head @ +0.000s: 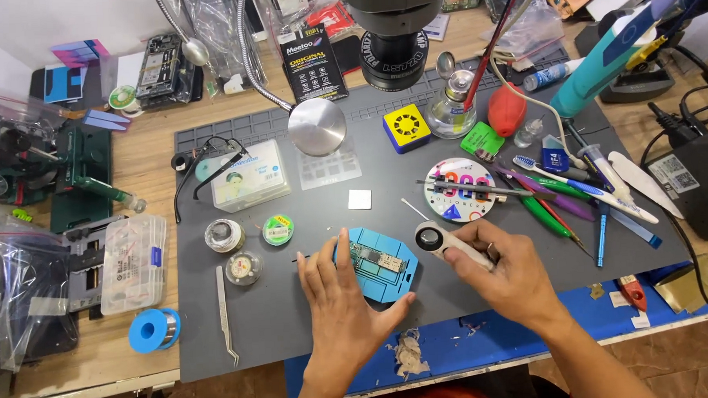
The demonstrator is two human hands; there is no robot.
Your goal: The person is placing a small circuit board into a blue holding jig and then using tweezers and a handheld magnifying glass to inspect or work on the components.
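Inspection step, as I judged it. Your left hand point(343, 295) lay flat on the dark grey silicone mat point(241, 336) that covers the wooden worktop point(144, 147), fingers point(325, 264) spread open and gripping nothing. The fingertips touched the left edge of the light-blue plastic board holder point(388, 278), thumb pressed against its near corner, so you were pinning it down.

The small green circuit board point(378, 259) sat clamped in that holder, mid-mat, just in front of you.

Your right hand point(504, 274) was closed around the white handle of a small black-rimmed loupe point(432, 239). The lens end sat just beside the holder's right edge, not over the board.

The next move, I reckoned, called for bringing the lens over the board and holding it level, with the left hand keeping the holder from sliding.

Nearby things:
- slim steel tweezers point(225, 315), left of your left hand, untouched
- blue solder spool point(154, 330), off the mat's left edge
- round colourful disc point(459, 189), behind the loupe, with a thin tool across it
- black microscope head point(394, 41), above the mat's far side
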